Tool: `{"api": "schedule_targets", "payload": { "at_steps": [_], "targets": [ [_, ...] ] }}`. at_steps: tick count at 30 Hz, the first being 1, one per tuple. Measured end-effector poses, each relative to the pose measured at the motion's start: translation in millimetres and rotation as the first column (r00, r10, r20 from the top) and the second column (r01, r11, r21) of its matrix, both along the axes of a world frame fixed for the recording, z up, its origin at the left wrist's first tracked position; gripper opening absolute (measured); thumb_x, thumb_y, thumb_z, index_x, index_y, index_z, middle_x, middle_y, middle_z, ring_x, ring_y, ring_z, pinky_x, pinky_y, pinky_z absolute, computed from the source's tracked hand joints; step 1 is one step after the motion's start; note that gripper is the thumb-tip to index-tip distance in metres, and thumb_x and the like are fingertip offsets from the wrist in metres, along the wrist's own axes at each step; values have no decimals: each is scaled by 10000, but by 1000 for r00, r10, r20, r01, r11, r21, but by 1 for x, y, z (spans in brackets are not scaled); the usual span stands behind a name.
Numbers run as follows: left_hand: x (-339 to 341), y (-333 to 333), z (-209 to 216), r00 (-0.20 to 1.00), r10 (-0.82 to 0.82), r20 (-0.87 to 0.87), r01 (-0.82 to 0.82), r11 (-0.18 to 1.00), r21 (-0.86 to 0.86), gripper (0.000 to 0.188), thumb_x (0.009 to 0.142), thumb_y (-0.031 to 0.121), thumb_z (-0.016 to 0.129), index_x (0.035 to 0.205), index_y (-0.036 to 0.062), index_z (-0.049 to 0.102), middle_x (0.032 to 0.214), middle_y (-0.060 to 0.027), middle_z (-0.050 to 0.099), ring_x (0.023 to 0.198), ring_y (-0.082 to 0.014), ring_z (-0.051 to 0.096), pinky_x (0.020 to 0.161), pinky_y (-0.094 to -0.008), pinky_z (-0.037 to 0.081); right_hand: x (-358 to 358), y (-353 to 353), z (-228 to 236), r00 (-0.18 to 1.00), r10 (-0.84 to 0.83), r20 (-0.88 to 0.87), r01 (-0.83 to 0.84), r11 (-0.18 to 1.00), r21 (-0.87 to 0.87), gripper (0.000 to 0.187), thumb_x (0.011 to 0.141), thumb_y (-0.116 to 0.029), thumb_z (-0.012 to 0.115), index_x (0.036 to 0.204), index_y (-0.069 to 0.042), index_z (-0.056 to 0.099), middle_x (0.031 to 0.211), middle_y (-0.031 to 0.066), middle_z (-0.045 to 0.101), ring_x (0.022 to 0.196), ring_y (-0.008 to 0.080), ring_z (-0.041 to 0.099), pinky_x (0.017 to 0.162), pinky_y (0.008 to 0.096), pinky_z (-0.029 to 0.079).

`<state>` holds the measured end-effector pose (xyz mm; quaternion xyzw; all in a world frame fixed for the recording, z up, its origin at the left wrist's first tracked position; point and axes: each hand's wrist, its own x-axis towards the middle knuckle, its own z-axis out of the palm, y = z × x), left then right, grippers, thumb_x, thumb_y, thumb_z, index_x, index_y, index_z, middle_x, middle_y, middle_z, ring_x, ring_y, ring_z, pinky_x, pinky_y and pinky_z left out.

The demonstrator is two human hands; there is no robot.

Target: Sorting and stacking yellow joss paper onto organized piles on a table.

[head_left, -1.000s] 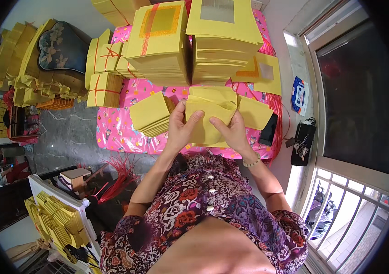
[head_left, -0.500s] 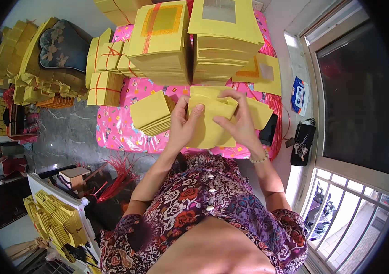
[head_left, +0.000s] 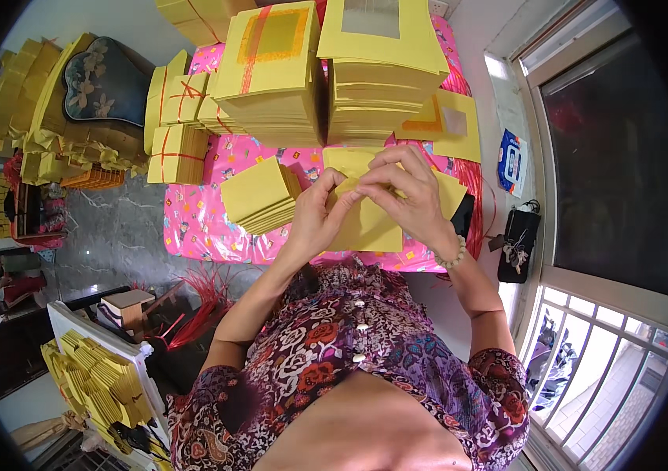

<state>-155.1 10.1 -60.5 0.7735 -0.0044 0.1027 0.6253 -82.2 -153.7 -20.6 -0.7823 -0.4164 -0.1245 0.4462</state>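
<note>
Apparently mid-fold: left hand (head_left: 320, 213) and right hand (head_left: 410, 196) finger-pinch a yellow paper sheet (head_left: 369, 225); the next crease likely calls for even pressure.

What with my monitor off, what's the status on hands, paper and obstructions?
Left hand pinching yellow paper. Right hand close against it, hold unclear. Paper over pink table cover. Yellow stack at left, not blocking.
</note>
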Motion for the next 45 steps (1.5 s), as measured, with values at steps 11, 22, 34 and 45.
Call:
{"api": "schedule_targets", "payload": {
  "at_steps": [11, 22, 34, 45],
  "targets": [
    [4, 2, -4, 999, 9, 50, -14, 994, 106, 219, 878, 157, 650, 853, 32, 472, 630, -78, 427, 560, -146, 374, 503, -293, 359, 4, 2, 4, 986, 7, 167, 2, 999, -54, 215, 686, -118, 751, 890, -91, 689, 885, 40, 592, 853, 237, 564, 733, 355, 461],
    [4, -2, 1, 996, 50, 74, -59, 989, 136, 243, 867, 169, 665, 849, 40, 460, 612, -83, 421, 520, -150, 378, 470, -294, 351, -5, 5, 0, 999, -12, 38, 13, 1000, -17, 124, 762, -110, 708, 864, -73, 648, 875, 56, 593, 793, 228, 601, 667, 344, 490],
    [5, -1, -10, 994, 66, 85, -74, 992, 98, 271, 855, 192, 687, 829, 42, 464, 608, -65, 409, 532, -123, 353, 475, -279, 341, -7, 5, -2, 999, -16, 40, 15, 1000, 15, 98, 796, -81, 675, 880, -51, 633, 917, 76, 623, 816, 255, 614, 685, 348, 508],
    [0, 5, 8, 995, -66, 70, 80, 970, -230, 225, 979, 232, 503, 900, 21, 514, 678, 16, 436, 641, -67, 393, 567, -246, 366, -11, -1, -8, 984, 46, 174, -49, 999, 13, 126, 769, -42, 677, 882, -32, 623, 931, 86, 608, 825, 259, 597, 711, 348, 499]
  ]
}}
